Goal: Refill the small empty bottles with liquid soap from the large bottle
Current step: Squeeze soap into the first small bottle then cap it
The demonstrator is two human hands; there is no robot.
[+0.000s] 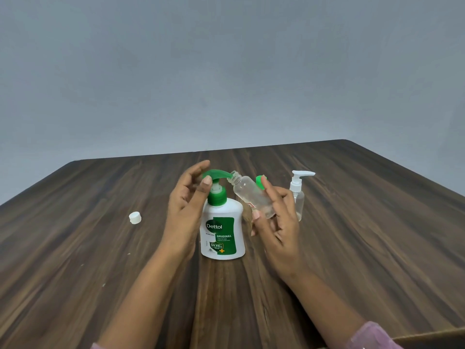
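Now: dark wood-grain table point(352, 222), matte, streaked brown, in front of a plain grey wall point(226, 71). The large bottle point(222, 233) stands upright near the table's middle; it is smooth white plastic with rounded shoulders and a green printed label, topped by a green pump head point(216, 175) whose curved spout points right. The small bottle point(251, 195) is clear plastic, cylindrical and uncapped. It is held tilted with its open threaded mouth at the tip of the spout, and looks nearly empty. The right hand point(276, 222) grips it near the base, thumb on the near side and fingers curled round the far side. The left hand point(186, 205) is loosely open beside the pump, fingers slightly curved and a little blurred, the thumb tip in front of the pump neck and one finger above the head; contact with the pump cannot be told. A green cap point(259, 181) shows just behind the right fingertips; what it belongs to is hidden. A clear pump bottle point(298, 197) with a white dispenser stands upright just right of the right hand. A small white cap point(135, 218) lies on the table well left of the left hand. A pink sleeve point(370, 335) shows at the bottom right.
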